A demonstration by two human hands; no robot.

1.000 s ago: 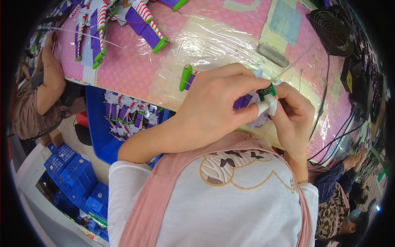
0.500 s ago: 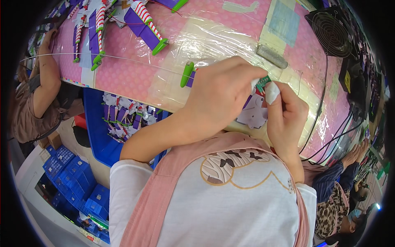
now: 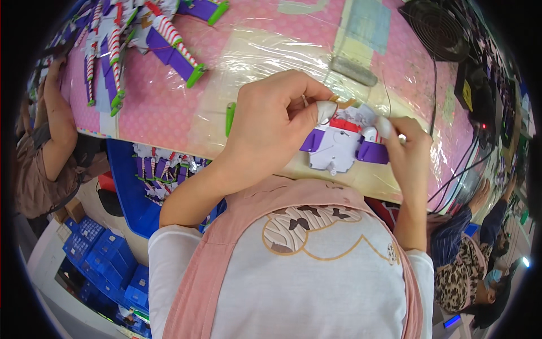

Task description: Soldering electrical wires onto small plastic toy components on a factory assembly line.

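A white toy body [image 3: 339, 150] with purple sides and a red top lies on the plastic-covered table edge [image 3: 271, 62] between my hands. My left hand [image 3: 279, 121] is curled just left of it, thumb and fingers pinching a small tan part [image 3: 342, 103] above the toy. My right hand [image 3: 406, 150] grips the toy's right purple side [image 3: 371, 152], its white-covered fingertips on top. A green piece [image 3: 230, 117] pokes out left of my left hand.
Purple toy wings with red-and-white stripes [image 3: 164, 37] lie at the far left of the pink table. A blue bin [image 3: 164, 175] of similar parts stands below the table edge. A grey block [image 3: 353, 70], a black fan [image 3: 437, 28] and cables lie at the right. Other people sit on both sides.
My hands have separated, uncovering the white and purple toy body. The left hand now pinches a small tan part above it, and the right hand has shifted right.
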